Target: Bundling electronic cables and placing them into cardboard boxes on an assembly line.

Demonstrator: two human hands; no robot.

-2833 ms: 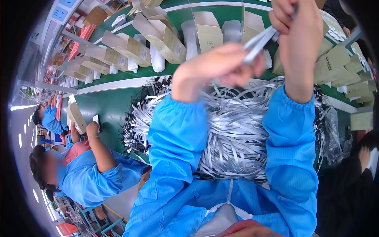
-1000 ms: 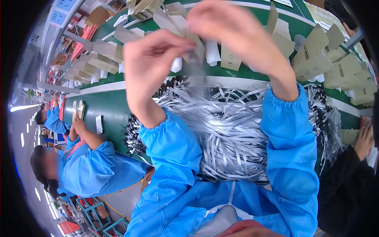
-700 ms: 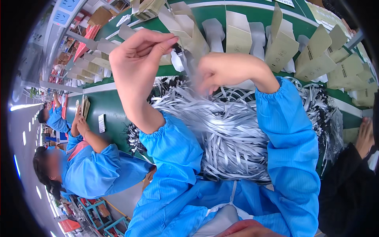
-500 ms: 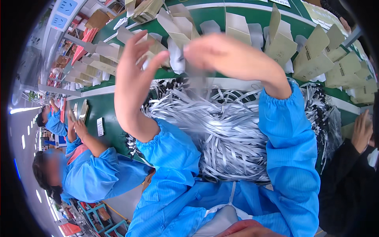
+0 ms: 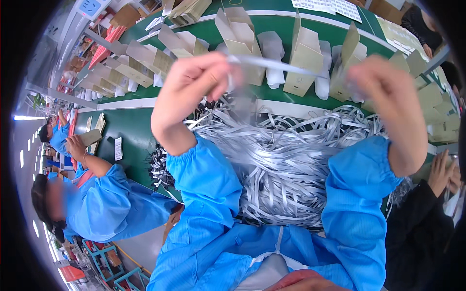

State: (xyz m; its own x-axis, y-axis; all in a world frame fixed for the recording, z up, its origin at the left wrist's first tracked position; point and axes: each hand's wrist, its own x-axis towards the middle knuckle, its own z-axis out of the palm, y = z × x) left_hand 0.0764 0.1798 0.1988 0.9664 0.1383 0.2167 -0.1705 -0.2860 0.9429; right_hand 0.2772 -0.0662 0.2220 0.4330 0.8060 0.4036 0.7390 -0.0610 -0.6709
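A white flat strap (image 5: 279, 64) stretches nearly level between my two hands, above the work table. My left hand (image 5: 201, 80) is closed, pinching the strap's left end, with a short loop of it by the fingers. Off to the right, my right hand (image 5: 383, 87) is curled and smeared by motion. The strap runs toward its fingertips, though the last stretch is blurred. Below both hands lies a large heap of grey-white straps (image 5: 286, 169) with small black ends, spread up against my blue sleeves.
Open beige boxes (image 5: 303, 60) stand in a curved row beyond the heap, with white wrapped pieces (image 5: 273, 53) between them. A co-worker in blue (image 5: 109, 203) handles a box at left. At right, another person's hands (image 5: 441, 174) are near the table. Printed sheets (image 5: 347, 9) lie far back.
My hands have moved apart, the right one swinging far to the right. A strap now shows stretched between them. My left hand has gone from spread fingers to a closed pinch.
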